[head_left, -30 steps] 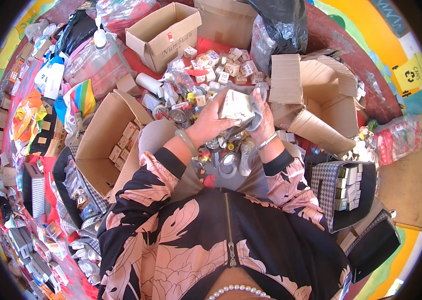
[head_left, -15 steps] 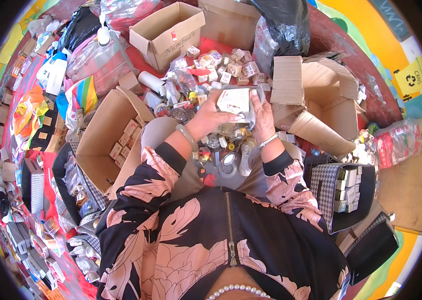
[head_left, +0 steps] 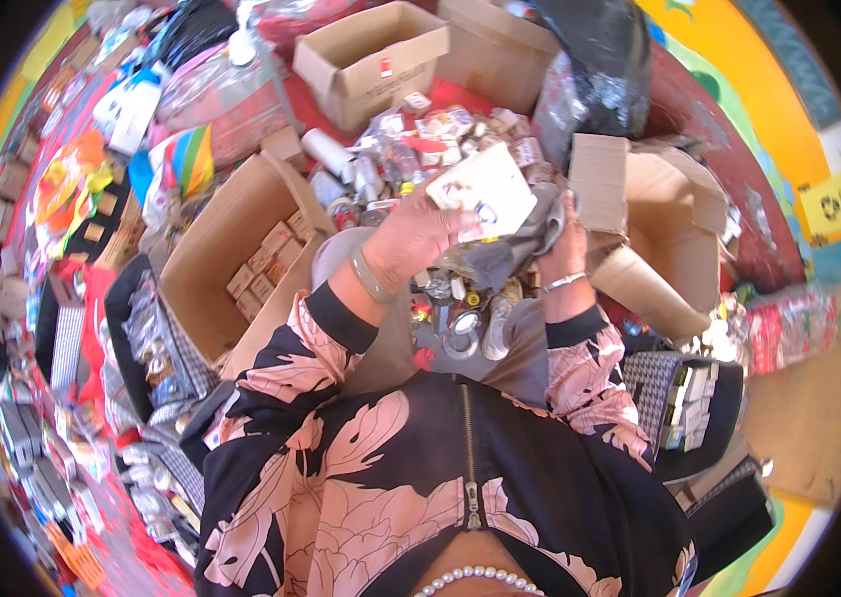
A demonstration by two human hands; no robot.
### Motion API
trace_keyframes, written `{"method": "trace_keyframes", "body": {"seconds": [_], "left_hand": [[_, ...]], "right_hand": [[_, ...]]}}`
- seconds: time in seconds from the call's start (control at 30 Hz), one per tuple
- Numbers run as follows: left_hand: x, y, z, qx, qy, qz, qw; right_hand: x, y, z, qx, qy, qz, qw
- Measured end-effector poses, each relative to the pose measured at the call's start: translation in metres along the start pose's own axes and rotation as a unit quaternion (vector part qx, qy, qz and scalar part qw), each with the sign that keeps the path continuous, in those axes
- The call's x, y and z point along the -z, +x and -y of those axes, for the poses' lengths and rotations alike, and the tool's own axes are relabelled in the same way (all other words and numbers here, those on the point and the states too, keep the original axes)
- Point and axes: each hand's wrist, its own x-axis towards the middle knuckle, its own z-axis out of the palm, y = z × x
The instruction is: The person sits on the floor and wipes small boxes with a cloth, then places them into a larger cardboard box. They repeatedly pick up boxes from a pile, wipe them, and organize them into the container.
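Observation:
My left hand (head_left: 409,237) is closed on the lower left edge of a white printed square (head_left: 493,187), a box or a card, tilted and washed out by the light. Just right of it, my right hand (head_left: 566,245) grips a limp grey cloth (head_left: 542,221), slightly blurred. The cloth hangs between my hands, behind the white square. Below them, between my knees, lies a heap of small scrap items with a round clear-centred ring (head_left: 460,336) among them.
An open carton (head_left: 241,249) with small boxes stands at my left, another open carton (head_left: 674,224) at my right. Beyond the hands lie many small printed boxes (head_left: 460,124) and a tall carton (head_left: 371,75). A checked bin (head_left: 684,403) holds stacked slim boxes.
My hands have moved apart. The white square has tilted and stays in my left hand, while my right hand has left it and draws the grey cloth to the right. The view has shifted.

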Motion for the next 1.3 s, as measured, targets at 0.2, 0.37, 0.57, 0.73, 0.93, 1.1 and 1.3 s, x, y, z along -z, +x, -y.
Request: {"method": "trace_keyframes", "body": {"seconds": [0.2, 0.37, 0.57, 0.73, 0.93, 1.1, 1.3], "left_hand": [[0.037, -0.071, -0.114, -0.116, 0.149, -0.072, 0.979], [0.101, -0.141, -0.185, -0.153, 0.286, -0.252, 0.912], [0.24, -0.198, -0.169, 0.064, 0.637, -0.385, 0.664], [0.272, -0.197, -0.143, 0.273, 0.678, -0.417, 0.54], [0.299, -0.202, -0.125, 0.366, 0.671, -0.38, 0.521], [0.291, -0.209, -0.112, 0.464, 0.651, -0.288, 0.528], [0.318, -0.225, -0.068, 0.442, 0.687, -0.259, 0.516]], "right_hand": [[-0.004, -0.008, -0.006, -0.057, -0.017, 0.071, 0.996], [0.011, 0.003, -0.011, -0.089, -0.054, 0.116, 0.988], [0.035, 0.021, -0.016, -0.077, -0.156, 0.06, 0.983], [0.033, 0.021, -0.023, -0.08, -0.235, 0.028, 0.968], [0.037, 0.023, -0.033, -0.089, -0.31, -0.024, 0.946], [0.052, 0.03, -0.034, -0.122, -0.329, -0.04, 0.935], [0.028, 0.026, -0.044, -0.099, -0.344, -0.03, 0.933]]}}
